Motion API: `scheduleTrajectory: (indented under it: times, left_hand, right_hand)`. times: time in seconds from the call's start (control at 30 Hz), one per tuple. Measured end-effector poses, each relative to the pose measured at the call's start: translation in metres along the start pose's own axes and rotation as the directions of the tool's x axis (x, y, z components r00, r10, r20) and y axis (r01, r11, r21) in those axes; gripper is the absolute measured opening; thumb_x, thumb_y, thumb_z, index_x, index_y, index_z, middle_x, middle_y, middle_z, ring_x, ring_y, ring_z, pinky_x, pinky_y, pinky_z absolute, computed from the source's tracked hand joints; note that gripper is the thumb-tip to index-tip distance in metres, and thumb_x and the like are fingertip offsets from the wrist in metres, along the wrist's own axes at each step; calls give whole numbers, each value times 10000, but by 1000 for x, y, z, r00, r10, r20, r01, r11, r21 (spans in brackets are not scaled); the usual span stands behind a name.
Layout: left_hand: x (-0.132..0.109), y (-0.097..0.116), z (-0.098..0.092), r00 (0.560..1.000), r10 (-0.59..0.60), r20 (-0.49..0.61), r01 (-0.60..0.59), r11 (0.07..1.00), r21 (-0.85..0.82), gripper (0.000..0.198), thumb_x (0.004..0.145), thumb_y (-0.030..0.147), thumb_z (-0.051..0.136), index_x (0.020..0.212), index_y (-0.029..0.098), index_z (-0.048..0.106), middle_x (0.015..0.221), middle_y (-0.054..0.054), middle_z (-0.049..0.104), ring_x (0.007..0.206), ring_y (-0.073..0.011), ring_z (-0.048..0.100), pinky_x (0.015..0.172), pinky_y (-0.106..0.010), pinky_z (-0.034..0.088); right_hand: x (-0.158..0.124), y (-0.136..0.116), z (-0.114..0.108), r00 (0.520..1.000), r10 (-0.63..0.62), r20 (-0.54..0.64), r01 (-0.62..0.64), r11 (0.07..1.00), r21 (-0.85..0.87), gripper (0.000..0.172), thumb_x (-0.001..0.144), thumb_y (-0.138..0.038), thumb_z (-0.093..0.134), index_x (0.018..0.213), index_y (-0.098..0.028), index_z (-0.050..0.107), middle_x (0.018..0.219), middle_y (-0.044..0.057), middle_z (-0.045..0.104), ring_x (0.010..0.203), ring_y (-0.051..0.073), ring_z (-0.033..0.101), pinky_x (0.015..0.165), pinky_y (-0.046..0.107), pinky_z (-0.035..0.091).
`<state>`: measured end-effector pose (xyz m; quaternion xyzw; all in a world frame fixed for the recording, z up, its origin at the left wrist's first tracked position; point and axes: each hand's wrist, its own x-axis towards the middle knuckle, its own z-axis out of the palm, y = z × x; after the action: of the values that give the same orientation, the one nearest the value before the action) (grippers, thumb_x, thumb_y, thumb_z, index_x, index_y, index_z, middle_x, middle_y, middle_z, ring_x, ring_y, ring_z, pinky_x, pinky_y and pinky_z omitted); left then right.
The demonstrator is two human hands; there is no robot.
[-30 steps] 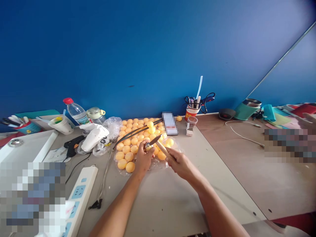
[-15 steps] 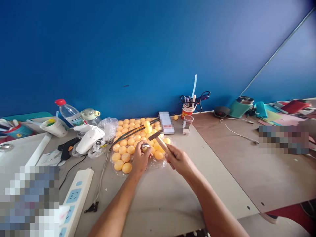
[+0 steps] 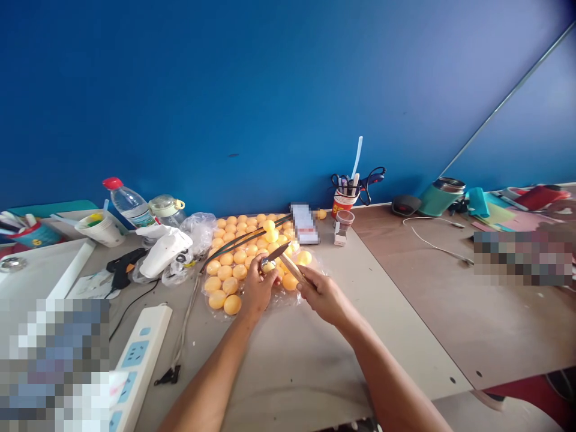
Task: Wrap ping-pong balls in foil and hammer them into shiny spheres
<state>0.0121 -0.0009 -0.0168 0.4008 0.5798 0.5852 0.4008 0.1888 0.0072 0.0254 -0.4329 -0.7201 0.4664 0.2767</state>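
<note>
Orange ping-pong ball [image 3: 268, 264], shiny silver patch on its face, pinched between fingertips of left hand [image 3: 254, 289], just above near edge of heap of orange balls [image 3: 231, 267] at middle of desk [image 3: 297, 360]. Fingers of right hand [image 3: 324, 294] closed round wooden-handled tool [image 3: 291, 268], dark metal tip touching ball. Water bottle [image 3: 129, 204], red cap, back-left; label too small to read. Red paper cup [image 3: 342, 205] of scissors near back edge; print illegible. White power strip [image 3: 140, 351] toward front-left corner.

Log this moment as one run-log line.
left hand: grips small shiny ball | right hand: grips wooden-handled tool, metal end at ball | behind: orange balls on table
</note>
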Motion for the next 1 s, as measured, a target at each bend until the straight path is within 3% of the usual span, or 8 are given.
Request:
scheduleTrajectory:
  times: [0.13,0.27,0.43,0.57,0.77,0.9,1.0]
  left_hand:
    - [-1,1,1,999,38,-11,-38,999,2,420,765,331,643,1142,200,512,880,-19,620,628,-135,622,672,-311,543]
    - [-3,6,1,1000,-23,-21,23,1000,10,451,765,334,643,1167,192,496,724,17,607,625,-148,612,669,-306,532]
    - [-2,6,2,999,22,-43,-21,1000,18,434,753,317,653,1146,199,512,842,-5,620,639,-136,613,691,-307,530]
    - [-1,2,1,999,7,-48,-6,999,32,412,770,337,639,1138,196,517,742,12,607,629,-151,608,676,-313,527]
    - [-3,5,0,998,31,-61,-27,998,61,448,790,342,622,1203,215,500,755,4,632,658,-166,635,720,-334,528]
    - [-3,6,0,998,25,-60,-21,997,75,528,811,348,600,1299,219,443,688,21,624,642,-174,635,724,-346,527]
    - [-3,4,-1,997,9,-78,-2,996,89,514,801,360,615,1272,213,469,721,12,636,656,-172,635,725,-337,525]
  right_hand:
    - [-1,-3,-2,1000,15,-15,-15,999,49,134,878,-270,430,899,-205,546,632,-54,459,504,93,405,509,222,353]
    - [1,0,0,1000,-1,1,1,1000,-28,150,868,-271,455,917,-203,579,643,-48,468,540,101,405,512,220,334]
    - [2,5,1,1000,-8,-24,8,1000,28,185,882,-274,434,979,-200,574,647,-46,469,540,102,416,526,221,347]
    - [1,2,1,1000,-17,20,18,999,-39,147,867,-261,447,889,-199,578,644,-41,466,546,101,401,513,215,330]
    - [0,-3,-8,998,41,-48,-37,995,94,321,873,-280,448,1167,-200,550,643,-54,462,498,90,412,516,221,363]
    - [1,-4,-9,995,68,-67,-61,993,98,242,863,-281,458,1061,-200,573,614,-61,459,485,91,406,508,221,352]
    - [-1,-5,-5,1000,12,-27,-9,996,89,182,876,-270,444,980,-203,578,616,-57,460,508,93,406,520,217,347]
